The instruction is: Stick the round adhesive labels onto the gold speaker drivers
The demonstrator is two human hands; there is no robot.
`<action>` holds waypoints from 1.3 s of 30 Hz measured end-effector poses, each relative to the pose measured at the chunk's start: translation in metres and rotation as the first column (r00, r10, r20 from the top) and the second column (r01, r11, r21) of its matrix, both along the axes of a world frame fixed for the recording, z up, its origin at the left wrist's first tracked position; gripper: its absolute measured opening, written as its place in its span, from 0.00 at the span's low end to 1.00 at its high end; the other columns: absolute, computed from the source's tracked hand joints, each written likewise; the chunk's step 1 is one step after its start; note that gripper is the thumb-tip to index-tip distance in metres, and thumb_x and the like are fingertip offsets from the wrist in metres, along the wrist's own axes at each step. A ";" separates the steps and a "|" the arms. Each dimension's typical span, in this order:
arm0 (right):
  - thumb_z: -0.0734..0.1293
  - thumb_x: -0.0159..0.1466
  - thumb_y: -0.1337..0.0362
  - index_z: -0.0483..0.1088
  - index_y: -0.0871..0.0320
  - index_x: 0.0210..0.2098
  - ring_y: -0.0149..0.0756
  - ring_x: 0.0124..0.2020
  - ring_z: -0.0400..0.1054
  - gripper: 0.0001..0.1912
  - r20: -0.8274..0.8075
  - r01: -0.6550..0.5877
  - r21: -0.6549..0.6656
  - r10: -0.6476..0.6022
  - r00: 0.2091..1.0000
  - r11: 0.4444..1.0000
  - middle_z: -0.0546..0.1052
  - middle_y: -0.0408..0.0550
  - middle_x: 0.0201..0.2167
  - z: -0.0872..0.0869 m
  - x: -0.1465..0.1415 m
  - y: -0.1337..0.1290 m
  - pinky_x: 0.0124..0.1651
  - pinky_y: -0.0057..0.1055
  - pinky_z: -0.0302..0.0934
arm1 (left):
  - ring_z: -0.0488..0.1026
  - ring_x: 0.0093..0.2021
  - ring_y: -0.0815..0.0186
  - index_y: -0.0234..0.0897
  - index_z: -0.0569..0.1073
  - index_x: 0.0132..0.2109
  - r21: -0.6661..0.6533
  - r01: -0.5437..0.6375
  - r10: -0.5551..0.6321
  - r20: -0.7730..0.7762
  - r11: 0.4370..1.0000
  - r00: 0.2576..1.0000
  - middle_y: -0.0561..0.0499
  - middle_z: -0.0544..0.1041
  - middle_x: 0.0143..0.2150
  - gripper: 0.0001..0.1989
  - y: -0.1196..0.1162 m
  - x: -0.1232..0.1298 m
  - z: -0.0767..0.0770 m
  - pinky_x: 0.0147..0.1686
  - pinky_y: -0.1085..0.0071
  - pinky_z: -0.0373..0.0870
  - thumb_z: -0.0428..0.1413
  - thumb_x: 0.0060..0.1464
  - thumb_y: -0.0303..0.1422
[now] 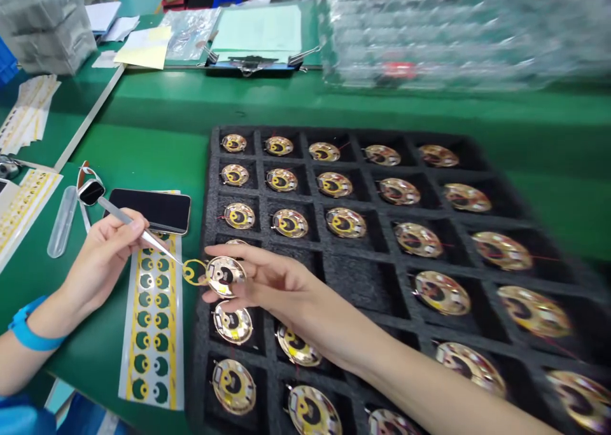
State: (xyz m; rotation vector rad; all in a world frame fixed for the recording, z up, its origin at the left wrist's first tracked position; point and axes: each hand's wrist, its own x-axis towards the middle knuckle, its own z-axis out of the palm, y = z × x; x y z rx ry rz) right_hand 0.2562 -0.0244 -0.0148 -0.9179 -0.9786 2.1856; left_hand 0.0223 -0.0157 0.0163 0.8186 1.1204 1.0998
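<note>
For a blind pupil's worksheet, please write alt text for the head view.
A person's left hand holds tweezers with a yellow piece at the tip, beside a round part in the right hand. A black tray of similar parts and a yellow-patterned sheet lie on a green table.

The right hand (pixel 281 282) mostly hides one disc (pixel 236 241); the tray (pixel 199 371) is cut off below; plastic packaging (pixel 439 34) (upper right) blurs.

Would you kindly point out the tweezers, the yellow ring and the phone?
Tweezers (pixel 158 243), head view: on the shaft near the tip.
Yellow ring (pixel 188 274), head view: on its broad left part.
Phone (pixel 162 211), head view: on the dark screen.
</note>
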 end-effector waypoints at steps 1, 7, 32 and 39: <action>0.71 0.60 0.69 0.73 0.54 0.47 0.30 0.38 0.79 0.15 -0.003 -0.004 0.008 0.004 1.000 1.000 0.80 0.40 0.34 0.000 -0.001 -0.001 0.41 0.25 0.73 | 0.75 0.27 0.70 0.36 0.76 0.30 0.003 0.001 -0.001 -0.004 1.000 1.000 0.55 0.77 0.26 0.10 0.000 0.000 0.000 0.35 0.76 0.71 0.67 0.48 0.37; 0.70 0.63 0.67 0.70 0.54 0.45 0.22 0.24 0.73 0.11 0.007 0.042 0.095 -0.043 0.999 0.995 0.77 0.37 0.26 -0.002 -0.004 -0.008 0.27 0.17 0.67 | 0.75 0.27 0.70 0.38 0.77 0.31 0.001 0.022 -0.022 -0.017 1.000 1.000 0.56 0.77 0.26 0.08 -0.001 0.001 -0.003 0.34 0.76 0.70 0.66 0.50 0.36; 0.71 0.60 0.72 0.77 0.55 0.39 0.27 0.32 0.78 0.08 -0.094 0.145 0.050 -0.140 0.986 0.988 0.78 0.41 0.30 0.001 -0.004 -0.003 0.27 0.15 0.72 | 0.74 0.25 0.67 0.37 0.77 0.30 0.016 -0.013 0.014 -0.113 1.000 0.994 0.54 0.77 0.26 0.09 0.000 0.000 -0.001 0.35 0.69 0.72 0.66 0.49 0.37; 0.73 0.60 0.71 0.78 0.54 0.38 0.24 0.29 0.77 0.08 -0.099 0.125 0.062 -0.119 0.988 0.990 0.78 0.39 0.29 0.003 -0.005 -0.003 0.28 0.13 0.71 | 0.74 0.25 0.68 0.37 0.77 0.30 0.023 0.004 -0.001 -0.116 1.000 0.993 0.54 0.78 0.26 0.09 0.001 0.000 -0.003 0.37 0.70 0.72 0.65 0.50 0.37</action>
